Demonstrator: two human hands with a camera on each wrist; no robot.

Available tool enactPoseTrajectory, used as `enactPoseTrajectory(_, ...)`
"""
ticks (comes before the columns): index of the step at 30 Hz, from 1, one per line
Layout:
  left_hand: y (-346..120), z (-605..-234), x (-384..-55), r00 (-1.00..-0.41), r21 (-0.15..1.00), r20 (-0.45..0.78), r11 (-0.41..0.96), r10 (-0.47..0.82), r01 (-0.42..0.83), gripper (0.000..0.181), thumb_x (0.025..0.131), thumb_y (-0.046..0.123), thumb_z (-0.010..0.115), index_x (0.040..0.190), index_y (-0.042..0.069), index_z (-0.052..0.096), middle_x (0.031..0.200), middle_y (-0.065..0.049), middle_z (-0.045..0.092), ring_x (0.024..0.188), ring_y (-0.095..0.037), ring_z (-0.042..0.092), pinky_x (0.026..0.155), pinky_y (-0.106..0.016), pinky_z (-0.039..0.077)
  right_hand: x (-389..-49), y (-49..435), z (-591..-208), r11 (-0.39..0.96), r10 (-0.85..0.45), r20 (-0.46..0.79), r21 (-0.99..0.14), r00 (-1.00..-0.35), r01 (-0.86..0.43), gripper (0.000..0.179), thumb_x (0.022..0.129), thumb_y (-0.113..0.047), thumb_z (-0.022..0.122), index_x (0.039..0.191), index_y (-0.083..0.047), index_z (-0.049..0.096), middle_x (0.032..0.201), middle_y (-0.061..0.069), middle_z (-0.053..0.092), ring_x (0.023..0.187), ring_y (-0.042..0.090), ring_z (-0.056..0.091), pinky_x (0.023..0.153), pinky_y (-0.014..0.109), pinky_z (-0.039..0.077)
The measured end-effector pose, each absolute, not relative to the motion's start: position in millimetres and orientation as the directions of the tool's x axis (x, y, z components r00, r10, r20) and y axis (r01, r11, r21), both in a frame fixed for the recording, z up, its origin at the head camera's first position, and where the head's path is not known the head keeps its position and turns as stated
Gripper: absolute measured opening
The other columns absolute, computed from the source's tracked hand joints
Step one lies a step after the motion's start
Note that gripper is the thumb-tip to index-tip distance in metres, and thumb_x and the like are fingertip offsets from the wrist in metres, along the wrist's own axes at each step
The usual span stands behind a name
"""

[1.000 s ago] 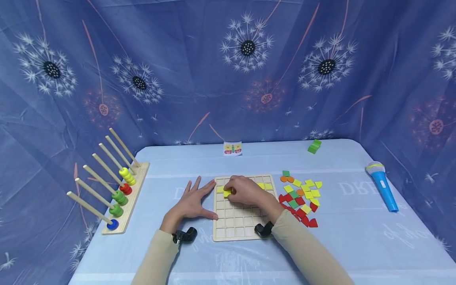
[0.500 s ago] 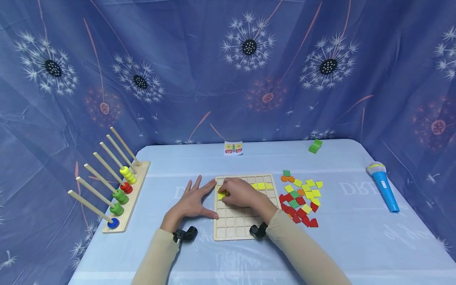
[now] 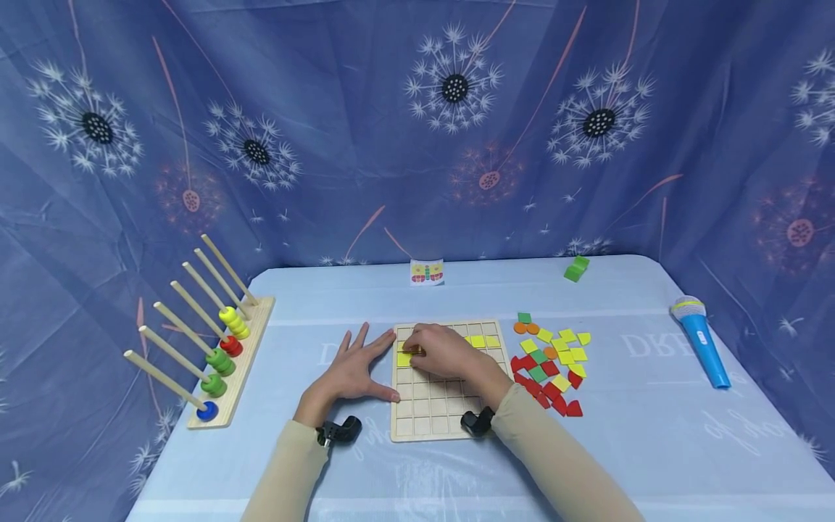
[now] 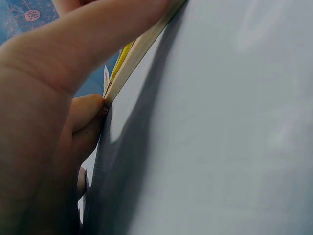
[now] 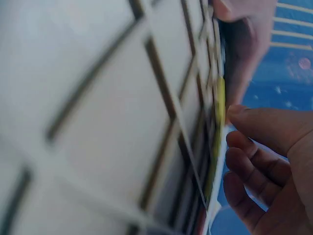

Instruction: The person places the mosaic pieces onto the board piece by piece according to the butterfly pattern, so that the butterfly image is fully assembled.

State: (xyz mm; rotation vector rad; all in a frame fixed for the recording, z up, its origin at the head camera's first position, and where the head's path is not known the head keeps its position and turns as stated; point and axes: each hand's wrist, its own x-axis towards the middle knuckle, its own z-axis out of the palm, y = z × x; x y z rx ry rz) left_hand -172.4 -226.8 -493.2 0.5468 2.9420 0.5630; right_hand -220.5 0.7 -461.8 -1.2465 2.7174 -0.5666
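A wooden grid board (image 3: 430,409) lies on the table, with yellow square tiles (image 3: 485,341) in its upper rows. My right hand (image 3: 443,351) is over the board's upper left, thumb and forefinger pinching a yellow square tile (image 3: 404,359) low at the cells. In the right wrist view my right hand (image 5: 274,161) has its thumb tip beside the yellow edge (image 5: 221,100), the other fingers curled. My left hand (image 3: 355,371) lies spread at the board's left side, forefinger and thumb touching its edge. The left wrist view shows my left hand (image 4: 44,107) against the board's rim (image 4: 134,54).
Loose red (image 3: 551,391), yellow (image 3: 561,344), green and orange pieces lie right of the board. A peg stacker (image 3: 251,330) with coloured rings stands left. Behind are a butterfly picture card (image 3: 427,272) and a green block (image 3: 576,268). A blue toy microphone (image 3: 704,344) lies far right.
My right hand has carried the yellow tile left and toward me to the leftmost cells, then shifted slightly right. My left hand stays in place.
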Motion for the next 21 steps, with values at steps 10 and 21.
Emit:
enactPoseTrajectory(10,-227.2,-497.4,-173.9,-0.936,0.377,-0.024,0.87,0.352,0.318,0.127,0.048,0.087,0.066,0.153,0.026,0.027,0.156,0.008,0.023,0.145,-0.031,-0.002,0.114,-0.054,-0.005,-228.7,47.7,-450.5,0.627,-0.671,0.08,-0.468,-0.737,-0.622,0.017,0.089,-0.017,0.068,0.105,-0.016,0.074,0.09,-0.009,0.059,0.076,0.007,0.053,0.068,0.026,0.048)
enactPoseTrajectory(21,-227.1,-497.0,-174.4,-0.93,0.374,-0.007,0.864,0.367,0.338,0.127,0.049,0.085,0.068,0.153,0.023,0.029,0.156,0.007,0.025,0.145,-0.033,0.0,0.113,-0.055,-0.004,-242.7,108.8,-456.8,0.65,-0.585,0.144,-0.505,-0.798,-0.568,0.021,0.089,-0.024,0.07,0.107,-0.012,0.073,0.088,-0.009,0.059,0.073,0.008,0.053,0.063,0.029,0.047)
